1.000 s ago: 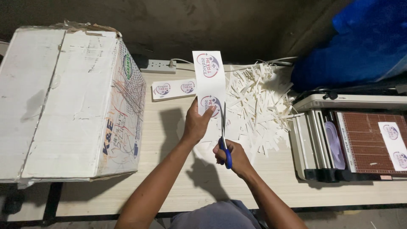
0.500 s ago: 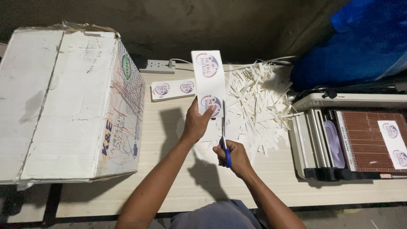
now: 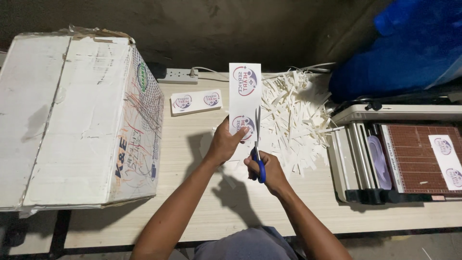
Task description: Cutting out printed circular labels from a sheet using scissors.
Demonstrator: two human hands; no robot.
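Head view: the left hand (image 3: 224, 144) pinches the lower edge of a white printed paper strip (image 3: 244, 91), held upright above the tabletop (image 3: 202, 202); the right hand (image 3: 269, 171) grips blue-handled scissors (image 3: 258, 144), blades along the strip's right edge. Paper offcuts (image 3: 293, 115) lie just right; a cardboard box (image 3: 72, 120) stands left, a paper trimmer (image 3: 399, 154) right.

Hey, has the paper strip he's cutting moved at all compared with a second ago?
No. The paper strip sits in the same spot relative to the power strip; its top edge is level with it as before.

Big cardboard box (image 3: 77, 120) left, power strip (image 3: 177, 75) behind, paper trimmer (image 3: 399, 154) right, scrap pile (image 3: 296, 115) btwn.
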